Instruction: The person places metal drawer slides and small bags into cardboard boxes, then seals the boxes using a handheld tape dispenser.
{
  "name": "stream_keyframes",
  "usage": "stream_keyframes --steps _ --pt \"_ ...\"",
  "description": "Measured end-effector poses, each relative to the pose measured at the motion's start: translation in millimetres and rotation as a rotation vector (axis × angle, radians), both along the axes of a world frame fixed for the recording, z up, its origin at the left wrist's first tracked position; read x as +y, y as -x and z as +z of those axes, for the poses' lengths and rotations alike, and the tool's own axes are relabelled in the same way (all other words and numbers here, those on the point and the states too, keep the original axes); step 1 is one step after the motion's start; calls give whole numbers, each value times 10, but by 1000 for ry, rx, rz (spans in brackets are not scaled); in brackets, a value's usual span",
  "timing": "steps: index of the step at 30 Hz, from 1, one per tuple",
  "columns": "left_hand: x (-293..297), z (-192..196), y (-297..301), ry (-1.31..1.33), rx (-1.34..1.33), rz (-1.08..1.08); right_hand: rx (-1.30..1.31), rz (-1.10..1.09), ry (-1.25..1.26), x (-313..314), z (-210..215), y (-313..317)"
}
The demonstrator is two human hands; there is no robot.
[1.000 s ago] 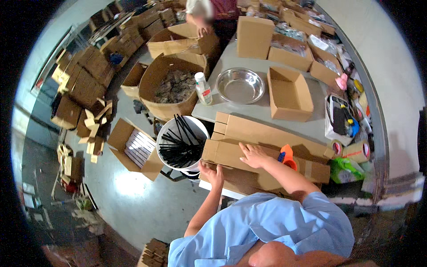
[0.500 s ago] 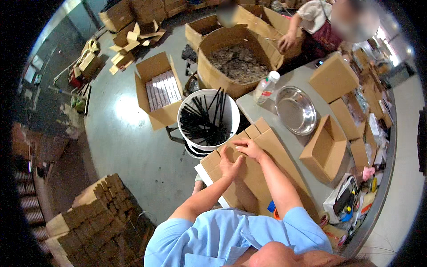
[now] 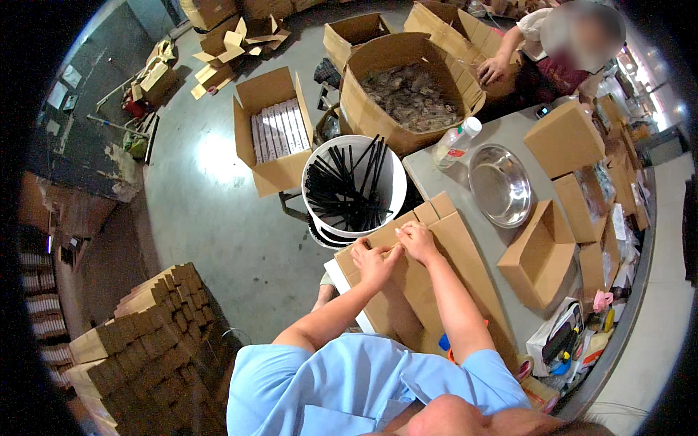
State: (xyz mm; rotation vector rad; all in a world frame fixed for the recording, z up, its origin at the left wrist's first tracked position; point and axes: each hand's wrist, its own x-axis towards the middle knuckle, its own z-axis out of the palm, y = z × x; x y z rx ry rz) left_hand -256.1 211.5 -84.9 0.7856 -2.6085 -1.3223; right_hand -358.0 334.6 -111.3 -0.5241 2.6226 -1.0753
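Note:
A flat brown cardboard carton (image 3: pixel 443 291) with slotted flaps lies across the near corner of the grey table, a white edge showing beneath its left side. At its far-left end my left hand (image 3: pixel 374 263) is curled over the flap crease. Close beside it, slightly farther and to the right, my right hand (image 3: pixel 419 243) has its fingers bent onto the same edge, thumb drawn in. The two hands nearly touch, and both seem to pinch the cardboard; the fingertips are partly hidden.
Beyond the carton stands a white bucket (image 3: pixel 398 182) of black rods. On the table (image 3: pixel 502 251) are a steel bowl (image 3: pixel 500 185), a bottle (image 3: pixel 456 142) and an open carton (image 3: pixel 538 254). Stacked cardboard (image 3: pixel 145 341) rises at lower left. Another person's hand (image 3: pixel 494 69) rests at a large box.
My hands have come closer together, and their fingers, spread before, now bend onto the cardboard edge. The whole view has shifted slightly.

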Motion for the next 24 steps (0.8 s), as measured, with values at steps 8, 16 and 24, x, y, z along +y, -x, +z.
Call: stream_keyframes --steps 8,16,24 --pt "19 108 156 -378 76 -11 -168 -192 166 155 287 -99" --pt "-335 -80 304 -352 11 -374 -434 -225 -608 1192 1813 -1970" --pt "-275 -120 336 -183 138 -423 -39 -625 -271 1057 1165 -2628"
